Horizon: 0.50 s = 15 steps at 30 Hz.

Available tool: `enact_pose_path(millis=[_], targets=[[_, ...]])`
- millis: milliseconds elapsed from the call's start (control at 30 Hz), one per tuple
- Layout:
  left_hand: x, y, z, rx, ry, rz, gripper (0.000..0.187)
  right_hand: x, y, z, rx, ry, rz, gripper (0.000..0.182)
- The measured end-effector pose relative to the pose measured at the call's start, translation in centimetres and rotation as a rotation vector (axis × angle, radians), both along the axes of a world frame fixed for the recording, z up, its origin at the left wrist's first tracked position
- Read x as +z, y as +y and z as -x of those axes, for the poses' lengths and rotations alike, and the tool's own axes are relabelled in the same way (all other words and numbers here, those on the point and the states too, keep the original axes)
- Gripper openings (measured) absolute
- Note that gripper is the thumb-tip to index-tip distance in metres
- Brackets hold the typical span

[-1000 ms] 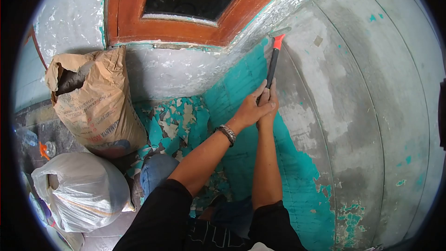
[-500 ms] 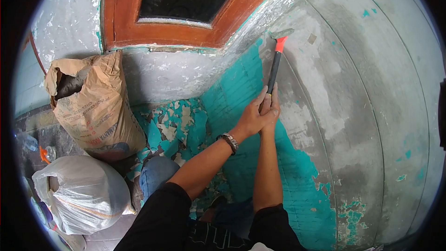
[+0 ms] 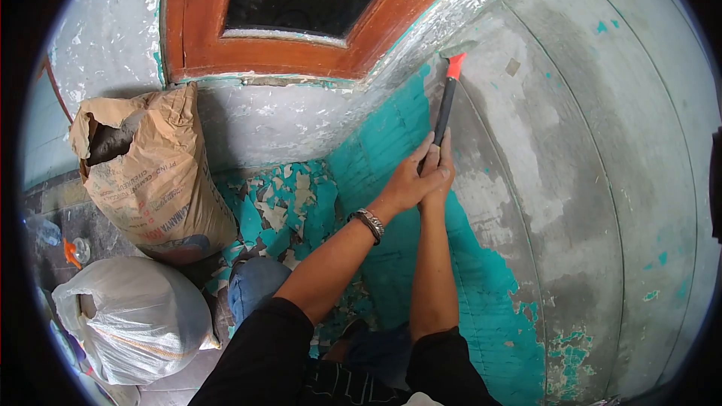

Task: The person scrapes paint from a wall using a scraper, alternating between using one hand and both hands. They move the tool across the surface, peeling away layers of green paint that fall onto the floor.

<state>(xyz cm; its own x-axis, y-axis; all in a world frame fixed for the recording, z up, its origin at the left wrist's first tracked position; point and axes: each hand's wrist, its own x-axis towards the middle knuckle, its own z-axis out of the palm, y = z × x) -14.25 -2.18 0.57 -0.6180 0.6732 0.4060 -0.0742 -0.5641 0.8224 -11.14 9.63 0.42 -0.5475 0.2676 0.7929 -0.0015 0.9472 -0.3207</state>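
Note:
Both hands are wrapped round the black handle of a scraper (image 3: 447,101) with a red neck. Its blade lies against the wall at the upper end of the teal paint (image 3: 383,131), close to the window corner. My left hand (image 3: 404,184), with a bracelet at the wrist, grips the handle's lower end. Pressed against it from the right, my right hand (image 3: 438,180) holds the same handle. Bare grey wall (image 3: 496,143) shows right of the teal area.
A torn paper cement bag (image 3: 162,180) stands at the left, with a white plastic sack (image 3: 135,316) below it. Paint flakes (image 3: 282,203) cover the floor corner. An orange-topped bottle (image 3: 75,250) lies far left. Above is a wooden window frame (image 3: 263,62).
The view has shifted slightly. The scraper's blade and red neck look a little turned, and the hands have moved slightly up the wall. Both still hold the handle.

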Motion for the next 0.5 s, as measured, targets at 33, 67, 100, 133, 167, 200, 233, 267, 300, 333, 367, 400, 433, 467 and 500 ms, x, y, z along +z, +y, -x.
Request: enact_pose_path(millis=[33,67,100,133,167,200,233,267,300,333,367,400,433,467,500], targets=[[0.16,-0.01,0.14,-0.018,-0.033,0.0,0.084,0.01,0.08,0.02,-0.002,-0.006,0.004,0.053],[0.22,-0.04,-0.04,-0.02,-0.037,-0.003,0.084,0.02,0.14,0.02,-0.002,-0.017,0.005,0.053],[0.15,-0.04,-0.2,0.008,-0.017,0.0,0.084,0.0,0.21,0.0,0.001,-0.027,0.006,0.053],[0.13,-0.05,-0.18,0.038,0.007,0.003,0.085,0.0,0.24,-0.01,0.007,-0.035,0.006,0.053],[0.13,-0.04,-0.23,0.042,0.006,0.002,0.085,0.02,0.26,-0.02,0.013,-0.042,0.008,0.053],[0.09,0.06,-0.3,0.04,0.008,-0.007,0.085,0.06,0.25,-0.04,0.021,-0.049,0.012,0.053],[-0.05,0.13,-0.32,0.036,0.009,-0.014,0.084,0.07,0.27,-0.05,0.027,-0.055,0.018,0.053],[-0.28,0.19,-0.03,0.035,0.011,-0.011,0.084,0.05,0.35,-0.06,0.029,-0.061,0.026,0.053],[-0.32,0.23,0.47,0.024,-0.002,0.004,0.084,0.07,0.38,-0.04,0.026,-0.066,0.031,0.053],[-0.41,0.25,0.43,0.009,-0.019,0.02,0.084,0.07,0.43,-0.03,0.02,-0.076,0.038,0.053],[-0.5,0.17,-0.12,0.001,-0.023,0.022,0.084,0.11,0.44,-0.01,0.014,-0.087,0.045,0.053],[-0.49,0.14,-0.31,0.007,-0.006,0.032,0.084,0.12,0.45,-0.02,0.02,-0.091,0.045,0.053],[-0.36,0.15,-0.12,0.019,0.012,0.041,0.084,0.16,0.41,-0.05,0.032,-0.095,0.043,0.053],[-0.33,0.25,0.1,0.027,0.01,0.041,0.084,0.15,0.42,-0.09,0.042,-0.103,0.046,0.053],[-0.35,0.46,0.21,0.044,0.004,0.025,0.083,0.2,0.39,-0.12,0.051,-0.11,0.053,0.053]])
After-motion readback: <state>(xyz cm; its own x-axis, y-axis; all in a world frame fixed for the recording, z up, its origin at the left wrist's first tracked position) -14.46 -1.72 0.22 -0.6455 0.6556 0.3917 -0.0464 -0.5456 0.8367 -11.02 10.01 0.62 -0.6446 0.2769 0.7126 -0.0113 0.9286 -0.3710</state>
